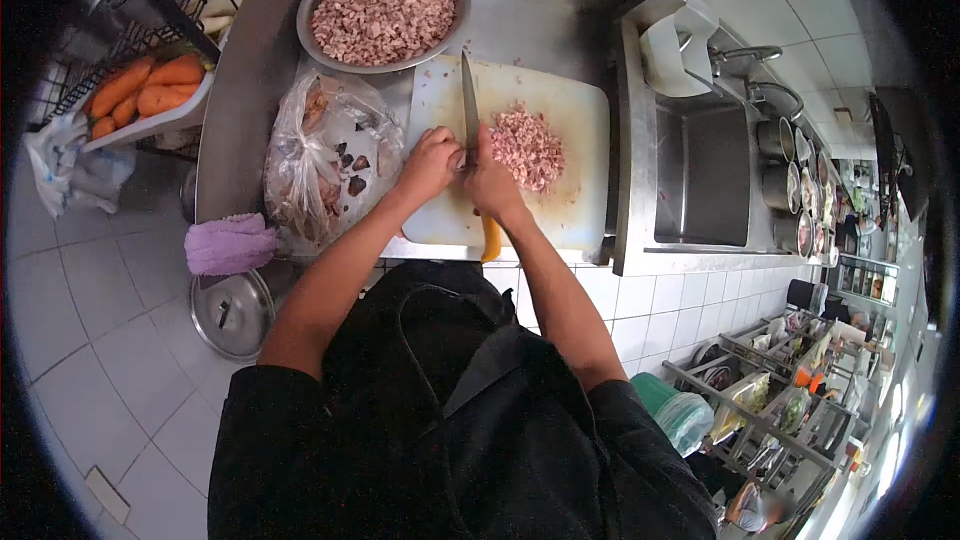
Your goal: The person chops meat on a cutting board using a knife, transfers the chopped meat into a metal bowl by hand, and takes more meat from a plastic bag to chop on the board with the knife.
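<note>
A knife (469, 95) with a yellow handle (491, 238) is gripped in my right hand (493, 183), its blade pointing away over the white cutting board (430, 215). Just left of the blade, my left hand (433, 162) is closed with curled fingertips against the board; what they pinch is mostly hidden. Finely chopped pinkish meat (527, 147) lies in a pile right of the knife. Behind the board's left corner stands a metal bowl (464, 8) heaped with similar chopped meat (385, 16). A clear plastic bag (300, 165) with dark reddish-brown pieces sits to the left of my left hand.
A sink (703, 175) with taps is to the right, with several metal pots (776, 190) beyond. A purple towel (230, 244) hangs at the counter's left edge above a metal lid (232, 315). Carrots (150, 90) fill a white container at far left. A person (752, 510) appears at lower right.
</note>
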Demonstrator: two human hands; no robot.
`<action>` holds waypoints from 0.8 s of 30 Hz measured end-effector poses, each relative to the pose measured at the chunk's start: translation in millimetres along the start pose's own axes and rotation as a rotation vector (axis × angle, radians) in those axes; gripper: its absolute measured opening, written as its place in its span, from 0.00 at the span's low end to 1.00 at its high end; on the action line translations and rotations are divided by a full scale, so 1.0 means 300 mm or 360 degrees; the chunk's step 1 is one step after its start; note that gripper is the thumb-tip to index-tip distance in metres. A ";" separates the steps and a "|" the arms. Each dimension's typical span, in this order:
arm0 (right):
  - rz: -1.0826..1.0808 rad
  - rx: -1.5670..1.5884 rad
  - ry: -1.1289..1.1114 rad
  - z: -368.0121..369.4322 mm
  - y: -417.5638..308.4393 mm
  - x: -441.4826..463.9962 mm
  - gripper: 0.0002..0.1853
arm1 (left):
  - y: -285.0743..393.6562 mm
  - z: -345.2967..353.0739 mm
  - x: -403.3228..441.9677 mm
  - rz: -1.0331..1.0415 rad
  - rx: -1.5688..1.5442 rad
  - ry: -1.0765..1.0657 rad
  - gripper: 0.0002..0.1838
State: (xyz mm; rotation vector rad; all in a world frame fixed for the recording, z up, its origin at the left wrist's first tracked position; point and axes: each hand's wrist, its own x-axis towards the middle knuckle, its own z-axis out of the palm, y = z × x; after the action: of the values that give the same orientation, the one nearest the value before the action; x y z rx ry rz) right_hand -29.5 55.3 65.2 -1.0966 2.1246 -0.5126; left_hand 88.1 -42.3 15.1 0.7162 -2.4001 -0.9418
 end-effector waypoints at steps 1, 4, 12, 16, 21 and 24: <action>0.0046 0.0042 -0.0070 -0.042 -0.024 -0.020 0.45 | -0.008 0.002 -0.006 0.0004 -0.0022 0.0008 0.08; 0.0137 0.0177 -0.0153 -0.099 -0.093 -0.083 0.45 | -0.028 -0.007 -0.012 -0.0073 -0.0054 -0.0027 0.09; -0.0094 0.0000 0.0223 0.086 -0.053 -0.098 0.46 | -0.029 -0.046 0.017 0.0127 -0.0102 0.0057 0.07; -0.0069 -0.0094 0.0248 0.108 -0.057 -0.107 0.46 | -0.043 -0.049 0.018 0.0177 -0.0073 -0.0109 0.06; 0.0013 -0.0057 0.0216 0.102 -0.048 -0.021 0.45 | -0.053 -0.034 -0.002 0.0208 -0.0018 -0.0087 0.03; -0.0009 -0.0025 0.0141 0.060 -0.043 0.029 0.45 | -0.043 -0.054 0.006 0.0191 -0.0008 -0.0165 0.04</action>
State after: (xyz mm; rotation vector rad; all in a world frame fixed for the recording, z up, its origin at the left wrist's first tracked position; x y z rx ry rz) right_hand -12.7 40.3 57.2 -1.1077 2.2059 -0.5579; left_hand 100.1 -59.4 17.0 0.5267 -2.4985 -0.9559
